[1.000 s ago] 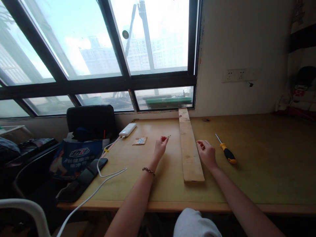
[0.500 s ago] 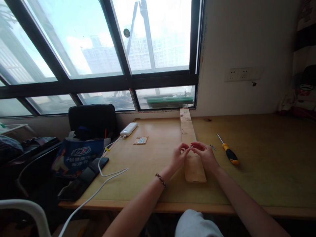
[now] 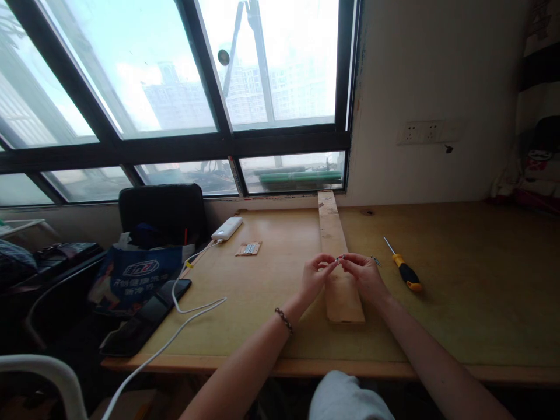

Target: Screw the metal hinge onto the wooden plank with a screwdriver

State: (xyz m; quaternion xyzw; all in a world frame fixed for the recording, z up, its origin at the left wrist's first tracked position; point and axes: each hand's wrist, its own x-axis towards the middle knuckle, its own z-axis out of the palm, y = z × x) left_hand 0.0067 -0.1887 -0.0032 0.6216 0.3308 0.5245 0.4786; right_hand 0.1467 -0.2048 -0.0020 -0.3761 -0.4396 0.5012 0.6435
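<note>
My left hand (image 3: 315,274) and my right hand (image 3: 362,274) meet fingertip to fingertip over a long wooden board (image 3: 345,300). Both are closed in a pinch on a small shiny metal piece (image 3: 338,261); it is too small to tell its exact kind, and fingers cover most of it. Just right of my right hand lie a few small metal screws (image 3: 376,261). Farther right, a screwdriver (image 3: 406,271) with a black and yellow handle rests on the table, its shaft pointing away from me.
On the wooden table (image 3: 262,315), a card of small parts (image 3: 248,249) and a white power bank (image 3: 226,229) lie to the left. A white cable (image 3: 201,307) runs over the left edge beside a black phone-like slab (image 3: 146,321). A bag (image 3: 131,274) stands on a chair.
The fingertips have shifted slightly around the small metal piece, and my view has moved a little. The board, screwdriver and other items stay where they were.
</note>
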